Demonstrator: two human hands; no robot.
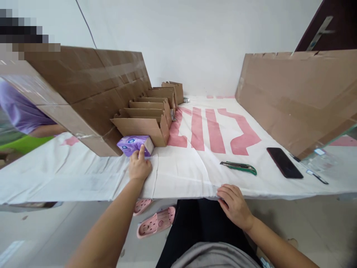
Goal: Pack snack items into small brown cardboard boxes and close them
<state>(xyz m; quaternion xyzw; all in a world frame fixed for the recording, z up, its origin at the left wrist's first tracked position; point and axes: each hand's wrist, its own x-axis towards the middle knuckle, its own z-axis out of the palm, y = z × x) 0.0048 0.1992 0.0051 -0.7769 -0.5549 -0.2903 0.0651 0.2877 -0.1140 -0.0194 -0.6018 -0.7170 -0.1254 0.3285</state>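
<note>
Touching the purple tissue pack (130, 144), at nine o'clock in the view, with the left hand (139, 165), with index finger stretched toward the near face's right end and others bent; no telling whether pinching or merely pressing. At five o'clock, resting with the right hand (234, 204) on the near edge of the white tablecloth (181, 171), loosely curled, impossible to say whether pinching fabric. At one o'clock from the pack, risk of knocking the nearest open carton (142, 128) askew if pushed too hard, and so of jostling the row behind. Possible denting of the pack, probably soft, from too firm a press. At four o'clock, a green utility knife (242, 168), with blade apparently out: danger of a cut from reaching right without looking, or of dragging it edgeward by tugging the cloth. Between three and four o'clock, a dark phone (284, 162), liable to slide likewise. At ten o'clock, a tall stack of cartons (92, 82), likely to hamper any leftward swing.
</note>
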